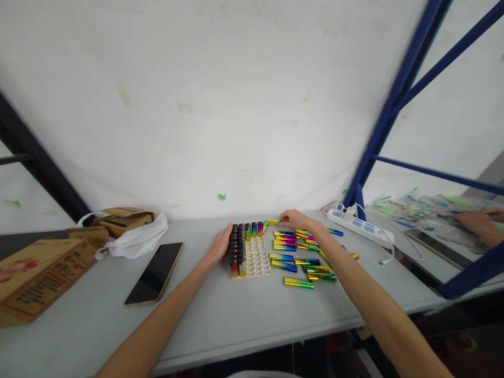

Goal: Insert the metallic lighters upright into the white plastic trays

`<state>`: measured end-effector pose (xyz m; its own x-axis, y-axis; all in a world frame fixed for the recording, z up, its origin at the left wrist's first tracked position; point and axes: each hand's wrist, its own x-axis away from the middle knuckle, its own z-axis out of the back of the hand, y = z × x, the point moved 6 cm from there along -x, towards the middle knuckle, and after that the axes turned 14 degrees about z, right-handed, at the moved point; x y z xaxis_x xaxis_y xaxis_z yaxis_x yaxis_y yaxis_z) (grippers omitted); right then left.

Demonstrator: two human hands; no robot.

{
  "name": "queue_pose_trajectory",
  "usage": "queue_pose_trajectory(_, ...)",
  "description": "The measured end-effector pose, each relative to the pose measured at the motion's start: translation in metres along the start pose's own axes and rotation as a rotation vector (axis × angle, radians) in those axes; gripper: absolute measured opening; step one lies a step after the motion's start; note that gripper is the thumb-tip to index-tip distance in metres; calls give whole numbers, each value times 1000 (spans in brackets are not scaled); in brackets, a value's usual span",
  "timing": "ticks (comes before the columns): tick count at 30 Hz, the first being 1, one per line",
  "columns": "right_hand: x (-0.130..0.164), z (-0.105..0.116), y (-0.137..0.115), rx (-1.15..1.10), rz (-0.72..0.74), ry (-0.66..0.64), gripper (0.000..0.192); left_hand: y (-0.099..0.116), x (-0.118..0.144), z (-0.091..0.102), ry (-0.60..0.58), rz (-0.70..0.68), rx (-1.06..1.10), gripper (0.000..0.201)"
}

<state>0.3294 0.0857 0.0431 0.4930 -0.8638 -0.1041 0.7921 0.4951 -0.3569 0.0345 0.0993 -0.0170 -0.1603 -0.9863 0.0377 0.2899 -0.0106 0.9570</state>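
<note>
A pale tray (258, 272) with rows of round pockets sits mid-table. Upright lighters (236, 247) with black tops fill its left columns, and several colourful shiny ones stand along its back row. My left hand (222, 244) grips the tray's left side, its fingertips partly hidden behind it. At the tray's back right corner, my right hand (292, 217) has bent fingers closed at the end of a yellow-green lighter (273, 222). Another green-yellow piece leans just left of that one. Beneath my right wrist, many loose metallic lighters (299, 283) lie scattered beside the tray.
A phone (155, 274) lies left of my left forearm. Cardboard boxes (43, 273) and a white plastic bag (139, 239) are farther left. A power strip (360, 226) with cables lies right, near a blue rack post (389, 115). Beyond it, another person's hand (478, 226) touches plastic packets.
</note>
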Motion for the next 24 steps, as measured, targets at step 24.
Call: queue_pose_trajectory(24,20,-60,-93,-1195,-1,468,52,5,5,0,6,-2,-18,90)
